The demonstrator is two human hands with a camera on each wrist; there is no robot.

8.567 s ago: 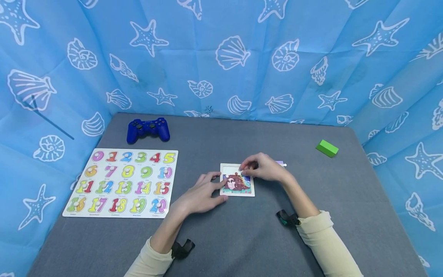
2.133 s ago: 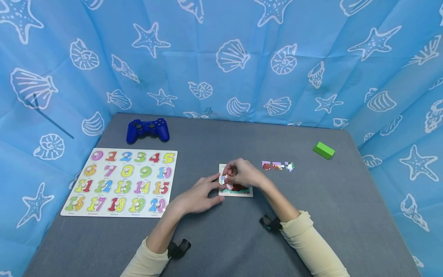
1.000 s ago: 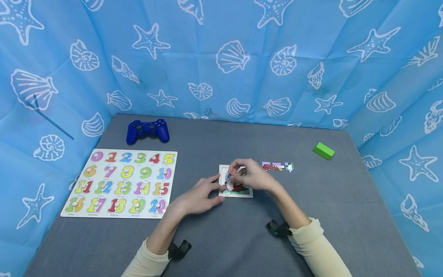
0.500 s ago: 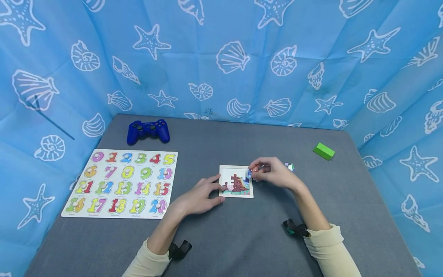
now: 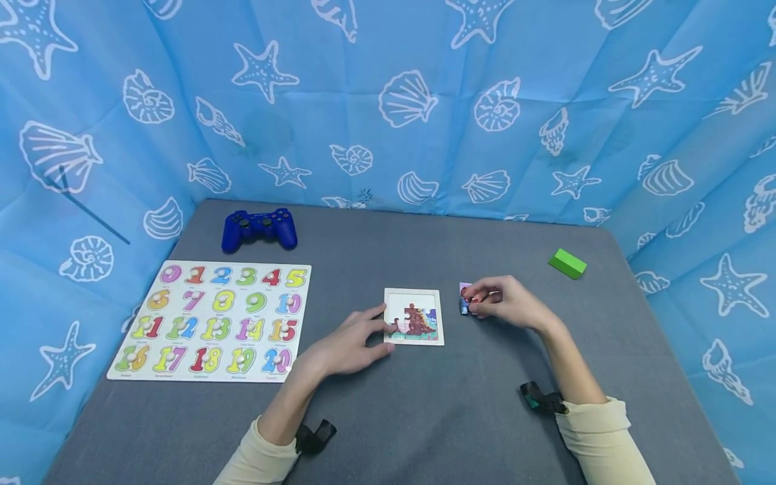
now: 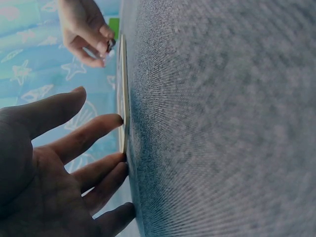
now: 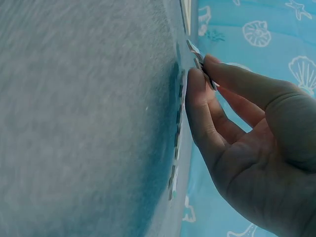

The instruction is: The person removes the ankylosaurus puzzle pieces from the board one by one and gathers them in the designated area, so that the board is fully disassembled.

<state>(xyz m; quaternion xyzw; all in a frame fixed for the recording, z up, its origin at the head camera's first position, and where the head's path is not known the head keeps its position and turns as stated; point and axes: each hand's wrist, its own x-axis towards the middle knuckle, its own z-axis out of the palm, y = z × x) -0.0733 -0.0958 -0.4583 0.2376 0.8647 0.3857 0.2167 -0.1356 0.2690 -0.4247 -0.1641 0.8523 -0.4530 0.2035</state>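
A small square jigsaw tray [image 5: 441,316] with a pale rim lies mid-table, its lower part filled with a red-brown figure and its upper part bare white. My left hand [image 5: 348,343], fingers spread, rests at the tray's left side; in the left wrist view its fingertips touch the tray's edge [image 6: 125,98]. To the right of the tray, my right hand [image 5: 509,303] pinches a jigsaw piece [image 7: 209,81] between thumb and fingers. Loose jigsaw pieces [image 7: 177,136] lie in a row below that hand in the right wrist view; the head view mostly hides them behind the fingers.
On the left lies a white number puzzle board [image 5: 303,269] with knobbed digits. A blue game controller [image 5: 259,229] sits behind it. Towards the back right is a green block [image 5: 568,264]. A blue curtain [image 5: 339,81] with shell prints surrounds the grey table [image 5: 388,417].
My right hand has lifted a jigsaw piece from the tray and carried it right to the loose pieces. More white shows in the tray. The left hand has stayed at the tray's edge.
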